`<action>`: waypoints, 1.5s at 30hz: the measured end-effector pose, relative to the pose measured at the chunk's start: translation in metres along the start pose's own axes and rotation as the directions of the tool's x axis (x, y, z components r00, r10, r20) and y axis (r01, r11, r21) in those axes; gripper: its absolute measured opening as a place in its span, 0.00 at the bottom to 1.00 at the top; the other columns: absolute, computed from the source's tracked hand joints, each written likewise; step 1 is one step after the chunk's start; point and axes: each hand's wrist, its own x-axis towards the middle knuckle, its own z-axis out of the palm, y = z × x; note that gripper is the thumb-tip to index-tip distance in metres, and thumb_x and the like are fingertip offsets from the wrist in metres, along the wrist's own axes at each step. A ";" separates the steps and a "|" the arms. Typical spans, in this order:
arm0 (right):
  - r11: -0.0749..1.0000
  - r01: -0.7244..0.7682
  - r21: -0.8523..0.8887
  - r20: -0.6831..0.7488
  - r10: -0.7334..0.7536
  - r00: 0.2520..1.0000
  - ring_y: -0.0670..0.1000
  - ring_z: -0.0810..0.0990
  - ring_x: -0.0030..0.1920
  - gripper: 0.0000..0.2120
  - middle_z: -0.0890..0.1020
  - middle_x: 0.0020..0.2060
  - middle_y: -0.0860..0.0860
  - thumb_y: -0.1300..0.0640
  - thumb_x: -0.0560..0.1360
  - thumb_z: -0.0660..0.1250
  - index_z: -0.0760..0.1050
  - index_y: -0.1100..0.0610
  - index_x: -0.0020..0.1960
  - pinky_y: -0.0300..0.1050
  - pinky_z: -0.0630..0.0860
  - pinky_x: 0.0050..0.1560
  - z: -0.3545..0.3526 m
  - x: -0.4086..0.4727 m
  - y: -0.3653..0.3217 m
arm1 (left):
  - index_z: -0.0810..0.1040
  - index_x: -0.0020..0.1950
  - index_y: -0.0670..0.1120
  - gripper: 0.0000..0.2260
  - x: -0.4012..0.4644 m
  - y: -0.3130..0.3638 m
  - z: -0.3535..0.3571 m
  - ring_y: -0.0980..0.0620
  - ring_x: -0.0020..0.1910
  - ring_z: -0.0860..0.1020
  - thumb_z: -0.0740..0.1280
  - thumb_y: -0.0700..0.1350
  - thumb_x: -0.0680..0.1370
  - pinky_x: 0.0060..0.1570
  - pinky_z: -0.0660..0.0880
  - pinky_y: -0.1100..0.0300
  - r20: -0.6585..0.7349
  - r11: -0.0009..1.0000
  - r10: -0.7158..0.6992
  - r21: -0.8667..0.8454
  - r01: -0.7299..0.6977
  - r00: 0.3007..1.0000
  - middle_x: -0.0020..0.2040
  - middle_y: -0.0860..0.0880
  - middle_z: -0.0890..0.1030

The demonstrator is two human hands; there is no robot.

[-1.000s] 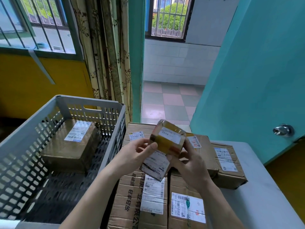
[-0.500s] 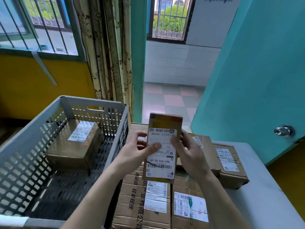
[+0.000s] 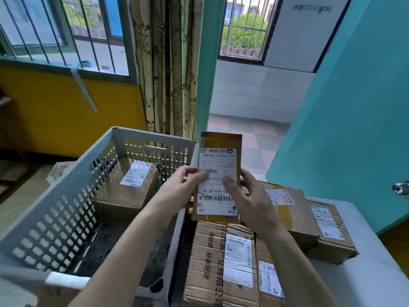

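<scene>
on white table cartons wait; left hand and right hand both grip small parcel upright, label facing up for reading, grey crate at left.

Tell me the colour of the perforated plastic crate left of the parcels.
Light grey. The perforated plastic crate shows best in the head view.

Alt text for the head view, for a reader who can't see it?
The left hand and right hand hold a small cardboard parcel upright, its label facing the camera, above labelled boxes on a white table. Left of them, a grey crate holds one labelled box.
</scene>
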 end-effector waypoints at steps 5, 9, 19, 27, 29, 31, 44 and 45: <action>0.997 0.000 -0.071 0.022 0.002 1.000 0.44 0.87 0.48 0.24 0.82 0.58 0.44 0.30 0.73 0.66 0.67 0.33 0.65 0.45 0.86 0.44 0.033 0.011 -0.019 | 0.75 0.64 0.48 0.30 0.001 0.009 -0.036 0.46 0.48 0.87 0.72 0.65 0.69 0.48 0.83 0.46 -0.080 1.000 -0.023 -0.018 0.022 0.997 0.50 0.46 0.88; 0.985 0.006 -0.172 0.053 0.003 0.999 0.50 0.85 0.55 0.33 0.81 0.61 0.44 0.26 0.72 0.65 0.65 0.37 0.72 0.54 0.85 0.51 0.053 0.022 -0.028 | 0.75 0.64 0.48 0.21 0.004 0.014 -0.054 0.48 0.44 0.88 0.71 0.59 0.77 0.43 0.83 0.51 -0.155 0.997 -0.070 0.000 0.071 0.985 0.47 0.47 0.88; 0.934 0.125 -0.333 0.159 -0.075 0.984 0.51 0.75 0.67 0.55 0.73 0.66 0.45 0.27 0.63 0.73 0.54 0.47 0.80 0.55 0.81 0.61 0.083 0.041 -0.037 | 0.75 0.65 0.47 0.24 0.019 0.021 -0.068 0.43 0.45 0.87 0.73 0.59 0.76 0.38 0.82 0.50 -0.272 0.979 -0.205 -0.040 0.202 0.940 0.48 0.44 0.87; 0.850 0.018 -0.527 0.087 0.033 0.996 0.57 0.67 0.72 0.59 0.65 0.73 0.54 0.27 0.67 0.71 0.43 0.52 0.82 0.59 0.73 0.70 0.106 0.049 -0.044 | 0.73 0.64 0.50 0.23 0.036 0.023 -0.073 0.45 0.47 0.87 0.75 0.57 0.74 0.53 0.83 0.40 -0.331 0.980 -0.198 -0.050 0.193 0.922 0.42 0.49 0.88; 0.818 -0.023 -0.575 0.060 0.070 0.996 0.58 0.67 0.73 0.59 0.64 0.75 0.55 0.27 0.68 0.70 0.41 0.53 0.82 0.60 0.73 0.70 0.121 0.053 -0.050 | 0.72 0.64 0.50 0.23 0.041 0.022 -0.085 0.45 0.47 0.87 0.75 0.56 0.74 0.54 0.82 0.39 -0.334 0.981 -0.196 -0.065 0.185 0.922 0.44 0.48 0.88; 0.791 -0.069 -0.608 0.026 0.107 0.994 0.59 0.66 0.73 0.59 0.63 0.75 0.56 0.27 0.69 0.70 0.40 0.54 0.82 0.60 0.73 0.70 0.134 0.059 -0.054 | 0.72 0.64 0.50 0.23 0.047 0.021 -0.096 0.47 0.48 0.86 0.76 0.56 0.74 0.54 0.82 0.40 -0.310 0.983 -0.185 -0.074 0.170 0.933 0.45 0.48 0.88; 0.630 -0.414 -0.657 -0.319 0.265 0.910 0.59 0.71 0.68 0.55 0.65 0.71 0.57 0.34 0.70 0.71 0.44 0.58 0.81 0.55 0.76 0.65 0.216 0.075 -0.047 | 0.68 0.74 0.51 0.26 0.077 -0.008 -0.172 0.50 0.55 0.81 0.69 0.58 0.79 0.50 0.81 0.51 -0.033 0.980 -0.174 0.096 0.177 0.984 0.61 0.50 0.80; 0.615 -0.433 -0.659 -0.335 0.277 0.901 0.60 0.72 0.68 0.54 0.65 0.70 0.57 0.35 0.71 0.71 0.45 0.58 0.81 0.55 0.77 0.65 0.218 0.077 -0.044 | 0.67 0.75 0.51 0.26 0.078 -0.008 -0.174 0.50 0.57 0.79 0.68 0.58 0.80 0.50 0.80 0.52 -0.033 0.979 -0.161 0.121 0.164 0.986 0.61 0.50 0.78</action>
